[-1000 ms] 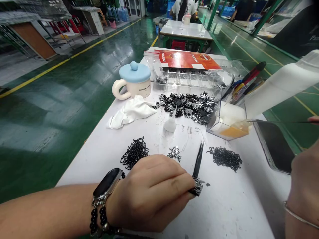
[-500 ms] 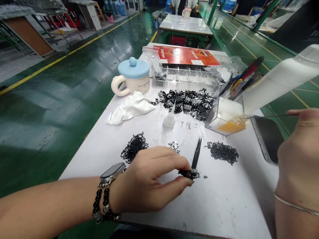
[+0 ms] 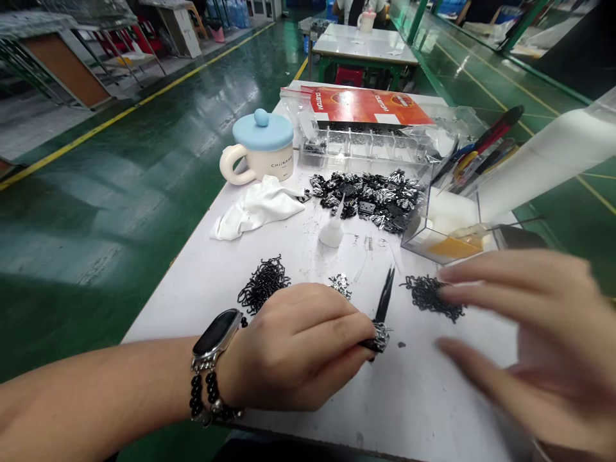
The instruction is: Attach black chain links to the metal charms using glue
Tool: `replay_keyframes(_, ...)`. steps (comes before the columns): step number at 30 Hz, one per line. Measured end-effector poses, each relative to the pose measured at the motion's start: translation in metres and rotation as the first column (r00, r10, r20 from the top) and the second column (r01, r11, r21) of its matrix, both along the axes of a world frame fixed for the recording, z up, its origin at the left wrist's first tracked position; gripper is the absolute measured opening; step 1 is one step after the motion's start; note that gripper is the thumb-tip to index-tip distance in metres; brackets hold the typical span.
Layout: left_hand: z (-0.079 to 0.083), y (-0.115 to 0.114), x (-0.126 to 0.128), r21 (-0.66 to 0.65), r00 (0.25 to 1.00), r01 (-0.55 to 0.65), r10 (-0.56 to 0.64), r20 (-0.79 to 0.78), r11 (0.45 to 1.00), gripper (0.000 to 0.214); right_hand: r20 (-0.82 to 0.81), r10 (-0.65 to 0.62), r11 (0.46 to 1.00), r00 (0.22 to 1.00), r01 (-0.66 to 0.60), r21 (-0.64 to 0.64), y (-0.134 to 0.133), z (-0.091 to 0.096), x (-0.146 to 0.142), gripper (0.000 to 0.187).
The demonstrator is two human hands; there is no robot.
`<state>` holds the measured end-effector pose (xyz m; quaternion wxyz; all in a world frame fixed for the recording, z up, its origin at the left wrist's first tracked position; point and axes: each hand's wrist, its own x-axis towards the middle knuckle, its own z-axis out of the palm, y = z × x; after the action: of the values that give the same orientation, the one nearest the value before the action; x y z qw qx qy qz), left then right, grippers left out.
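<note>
My left hand (image 3: 293, 346) rests low on the white table (image 3: 414, 398), pinching black tweezers (image 3: 384, 301) whose tips point up and away. A small silver-and-black metal piece (image 3: 380, 337) sits at my fingertips. My right hand (image 3: 524, 340), blurred by motion, hangs open above a heap of tiny black links (image 3: 428, 298), touching nothing I can make out. Another black heap (image 3: 263, 284) lies left of my left hand, and a few silver pieces (image 3: 341, 285) lie just beyond it.
Farther up stand a blue-lidded mug (image 3: 262, 146), a white cloth (image 3: 255, 208), a dropper bottle (image 3: 332, 231), and a pile of black-and-silver parts (image 3: 366, 200). A clear box (image 3: 437, 240) holds orange liquid, with a compartment tray (image 3: 360, 146) behind it.
My right hand has let go of the thin rod at the clear box and swept left over the table, fingers apart. My left hand has shifted only slightly, still holding the tweezers.
</note>
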<state>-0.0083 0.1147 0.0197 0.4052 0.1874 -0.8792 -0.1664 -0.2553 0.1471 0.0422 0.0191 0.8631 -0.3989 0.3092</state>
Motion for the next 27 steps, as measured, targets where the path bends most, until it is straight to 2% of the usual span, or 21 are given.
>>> replay_keyframes(3, -0.001, -0.001, 0.0, -0.004, 1.0, -0.007, 0.007, -0.004, 1.0, 0.014, -0.011, 0.101, 0.99, 0.995, -0.1, 0.104, 0.002, -0.002, 0.022, 0.024)
replay_keyframes(10, -0.001, -0.002, 0.0, -0.023, 1.0, 0.01, -0.011, -0.013, 1.0, 0.013, 0.002, 0.125, 0.985, 0.992, -0.124, 0.116, -0.004, -0.014, 0.027, 0.021)
replay_keyframes(24, 0.001, -0.002, -0.001, 0.001, 0.999, 0.028, -0.028, -0.017, 1.0, 0.013, 0.029, 0.11, 0.98, 0.994, -0.113, 0.163, -0.001, -0.011, 0.031, 0.015)
replay_keyframes(27, 0.001, -0.003, -0.002, 0.003, 0.999, 0.038, -0.038, -0.028, 0.999, 0.015, 0.023, 0.133, 0.982, 0.991, -0.135, 0.132, -0.001, -0.01, 0.03, 0.015)
